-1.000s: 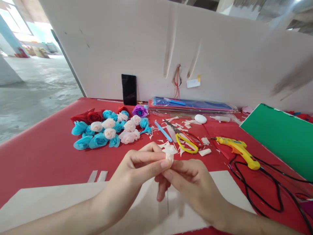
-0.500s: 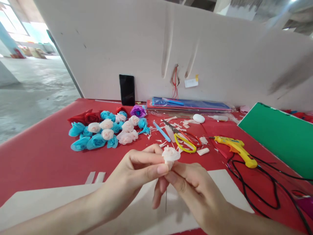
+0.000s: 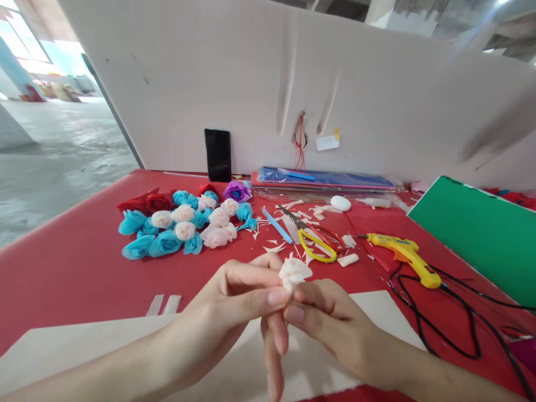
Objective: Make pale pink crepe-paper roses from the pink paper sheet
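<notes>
Head view: the left hand (image 3: 234, 298) is pinching the small pale flower (image 3: 295, 271) from the left, thumb and finger closed on its base, just below the frame's centre. The right hand (image 3: 335, 318) is meeting it from the lower right, thumb and forefinger drawn close together under the bloom; both hands seem to be sharing the hold, though I can't tell exactly what the right fingertips are pressing. The petals are standing clear above the fingers, over the near edge of the red table (image 3: 71, 245).

To my eye, shaping it well is calling for light, even pressure low on the base, with one hand steadying while the other gathers and turns. Squeezing higher would be risking crushed petals. The pale and blue flowers (image 3: 183, 213) at centre-left are lying well apart, the scissors (image 3: 305, 226) and yellow glue gun (image 3: 404, 251) resting right of centre.
</notes>
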`<action>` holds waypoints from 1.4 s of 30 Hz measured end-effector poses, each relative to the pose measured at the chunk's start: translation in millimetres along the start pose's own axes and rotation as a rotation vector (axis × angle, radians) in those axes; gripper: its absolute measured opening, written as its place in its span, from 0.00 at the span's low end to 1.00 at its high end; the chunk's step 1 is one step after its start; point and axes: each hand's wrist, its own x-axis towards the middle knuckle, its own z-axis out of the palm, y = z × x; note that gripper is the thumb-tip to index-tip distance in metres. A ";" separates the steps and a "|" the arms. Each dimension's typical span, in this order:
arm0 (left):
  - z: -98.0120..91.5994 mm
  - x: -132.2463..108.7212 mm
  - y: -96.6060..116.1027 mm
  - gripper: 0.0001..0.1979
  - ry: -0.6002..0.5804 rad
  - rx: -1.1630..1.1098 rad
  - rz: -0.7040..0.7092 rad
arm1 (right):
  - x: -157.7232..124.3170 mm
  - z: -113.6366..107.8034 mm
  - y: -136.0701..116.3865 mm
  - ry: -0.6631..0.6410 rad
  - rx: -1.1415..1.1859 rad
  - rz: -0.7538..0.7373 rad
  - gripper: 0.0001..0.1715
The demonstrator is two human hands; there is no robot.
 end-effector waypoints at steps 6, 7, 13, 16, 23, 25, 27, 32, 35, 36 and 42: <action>-1.9 3.3 -3.4 0.14 0.100 0.109 0.117 | -3.8 11.6 -14.6 0.225 -0.324 -0.049 0.22; -1.6 3.7 -3.2 0.13 0.106 0.126 0.137 | -3.5 12.8 -14.0 0.264 -0.373 -0.083 0.21; -1.4 4.1 -1.7 0.13 0.159 0.256 0.258 | -1.4 10.5 -3.6 0.402 -0.613 -0.261 0.17; -0.4 4.1 -0.5 0.14 0.223 0.345 0.320 | -1.9 8.5 1.1 0.442 -0.827 -0.447 0.14; 4.4 1.6 4.7 0.13 0.283 0.653 0.602 | -0.3 7.6 8.1 0.479 -1.077 -0.790 0.13; 5.9 -0.3 5.2 0.13 0.295 0.839 0.762 | 0.9 5.0 9.0 0.424 -1.039 -0.815 0.13; 7.8 -2.3 5.3 0.12 0.305 0.973 0.862 | 1.9 1.0 10.8 0.371 -0.997 -0.837 0.13; 10.8 -3.8 6.3 0.10 0.310 1.033 0.903 | 2.4 -5.0 13.4 0.299 -0.872 -0.802 0.16; 10.7 -2.1 8.5 0.09 0.316 0.960 0.859 | 0.9 -0.8 10.0 0.277 -0.770 -0.670 0.17; 10.6 -1.3 9.2 0.09 0.319 0.928 0.826 | 0.3 1.5 8.6 0.277 -0.712 -0.572 0.17; 10.2 2.2 9.8 0.01 0.282 0.504 0.359 | -4.2 12.3 8.2 0.269 -0.182 -0.183 0.22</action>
